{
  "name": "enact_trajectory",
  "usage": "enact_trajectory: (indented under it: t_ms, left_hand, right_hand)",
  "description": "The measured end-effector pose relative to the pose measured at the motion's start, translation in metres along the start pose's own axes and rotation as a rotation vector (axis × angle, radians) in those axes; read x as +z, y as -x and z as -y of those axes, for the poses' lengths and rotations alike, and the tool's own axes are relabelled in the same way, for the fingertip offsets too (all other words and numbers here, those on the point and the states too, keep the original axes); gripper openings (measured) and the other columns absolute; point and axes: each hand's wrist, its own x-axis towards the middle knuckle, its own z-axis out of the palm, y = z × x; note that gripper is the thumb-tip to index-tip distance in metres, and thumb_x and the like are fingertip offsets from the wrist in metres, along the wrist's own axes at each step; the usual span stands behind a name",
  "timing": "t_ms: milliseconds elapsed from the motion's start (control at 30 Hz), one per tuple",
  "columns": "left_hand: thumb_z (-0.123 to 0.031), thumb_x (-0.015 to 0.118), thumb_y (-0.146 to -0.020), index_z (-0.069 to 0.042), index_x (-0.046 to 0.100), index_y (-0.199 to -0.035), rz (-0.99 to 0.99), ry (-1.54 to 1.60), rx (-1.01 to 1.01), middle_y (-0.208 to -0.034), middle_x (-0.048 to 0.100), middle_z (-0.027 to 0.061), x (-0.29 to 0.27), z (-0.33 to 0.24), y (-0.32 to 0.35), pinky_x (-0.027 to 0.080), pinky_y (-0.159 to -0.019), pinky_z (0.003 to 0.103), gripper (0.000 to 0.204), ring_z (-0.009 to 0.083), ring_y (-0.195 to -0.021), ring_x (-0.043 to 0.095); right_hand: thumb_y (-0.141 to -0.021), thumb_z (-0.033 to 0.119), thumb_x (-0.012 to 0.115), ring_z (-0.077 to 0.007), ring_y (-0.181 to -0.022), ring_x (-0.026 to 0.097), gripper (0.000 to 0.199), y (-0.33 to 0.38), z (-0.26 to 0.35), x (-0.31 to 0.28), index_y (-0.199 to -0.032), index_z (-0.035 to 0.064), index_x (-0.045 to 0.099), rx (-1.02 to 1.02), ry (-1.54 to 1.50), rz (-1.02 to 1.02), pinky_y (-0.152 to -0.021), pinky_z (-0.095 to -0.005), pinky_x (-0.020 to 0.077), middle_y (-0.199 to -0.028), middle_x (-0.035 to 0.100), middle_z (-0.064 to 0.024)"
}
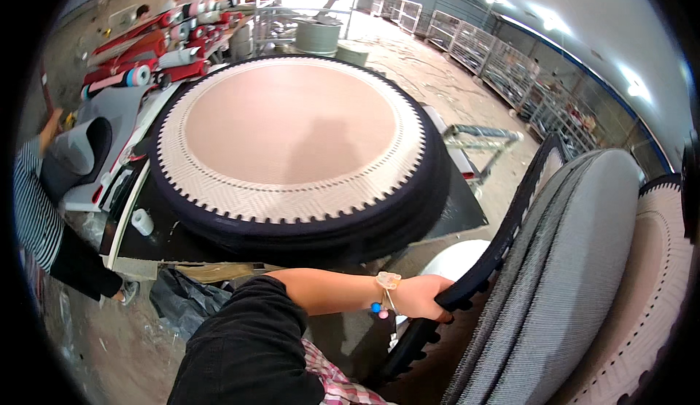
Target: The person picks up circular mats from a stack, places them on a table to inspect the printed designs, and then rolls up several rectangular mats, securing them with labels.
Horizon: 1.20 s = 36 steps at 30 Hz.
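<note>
A stack of round woven mats (292, 139) with dark scalloped edges lies flat on the table (452, 219) at 12 o'clock. Several round mats stand on edge at 4 o'clock, leaning. The nearest upright mat (576, 274) runs its rim from 1 to 7 o'clock. The left hand (423, 297) is closed around its dark scalloped edge (474, 288). The right hand is out of view.
</note>
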Motion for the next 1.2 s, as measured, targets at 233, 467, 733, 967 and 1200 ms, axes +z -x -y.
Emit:
enact_trajectory:
  t_ms: [233,467,733,967,1200]
  left_hand:
    - [-0.015,0.063,-0.067,0.002,0.053,-0.096,-0.283,-0.070,0.106,-0.079,0.059,0.0099,-0.134,-0.047,0.149,0.043,-0.067,0.028,0.035,0.0153,-0.071,0.054]
    - [-0.014,0.067,-0.067,0.004,0.054,-0.094,-0.733,-0.112,0.226,-0.082,0.059,0.0089,-0.237,-0.090,0.309,0.045,-0.069,0.028,0.035,0.0185,-0.074,0.055]
    - [-0.006,0.064,-0.065,0.002,0.053,-0.101,-1.493,0.415,0.171,-0.094,0.058,0.0106,-0.301,-0.005,0.456,0.045,-0.076,0.032,0.038,0.0202,-0.083,0.056]
    - [-0.003,0.061,-0.065,0.004,0.050,-0.103,-1.806,0.591,0.068,-0.095,0.056,0.0128,-0.266,0.064,0.501,0.044,-0.078,0.034,0.040,0.0244,-0.084,0.055]
    - [-0.011,0.060,-0.067,0.001,0.056,-0.087,-1.807,0.662,-0.015,-0.080,0.058,0.0099,-0.269,0.053,0.485,0.049,-0.066,0.034,0.024,0.0227,-0.072,0.057]
  right_hand:
    - [-0.074,0.009,0.055,-0.0080,-0.060,0.044,0.011,0.055,0.149,0.134,-0.080,0.0036,0.049,-0.217,-0.099,0.200,-0.054,-0.0189,0.0359,-0.073,0.049,0.0001]
    - [-0.078,0.013,0.053,-0.0076,-0.060,0.042,0.010,0.047,0.289,0.230,-0.075,0.0044,0.048,-0.473,-0.188,0.294,-0.055,-0.0184,0.0345,-0.070,0.047,0.0007]
    - [-0.084,0.018,0.050,-0.0071,-0.061,0.040,0.019,-0.103,0.437,0.298,-0.070,0.0053,0.047,-0.689,-0.173,0.377,-0.055,-0.0178,0.0329,-0.067,0.044,0.0014]
    - [-0.074,0.025,0.059,-0.0253,-0.080,0.057,0.021,0.152,0.322,0.379,-0.085,0.0071,0.059,-1.364,-0.091,1.882,-0.071,-0.0351,0.0449,-0.079,0.059,-0.0089]
    - [-0.082,0.027,0.049,-0.0272,-0.096,0.051,0.031,0.164,0.223,0.450,-0.108,0.0095,0.051,-1.284,-0.014,1.533,-0.085,-0.0352,0.0398,-0.105,0.054,-0.0085]
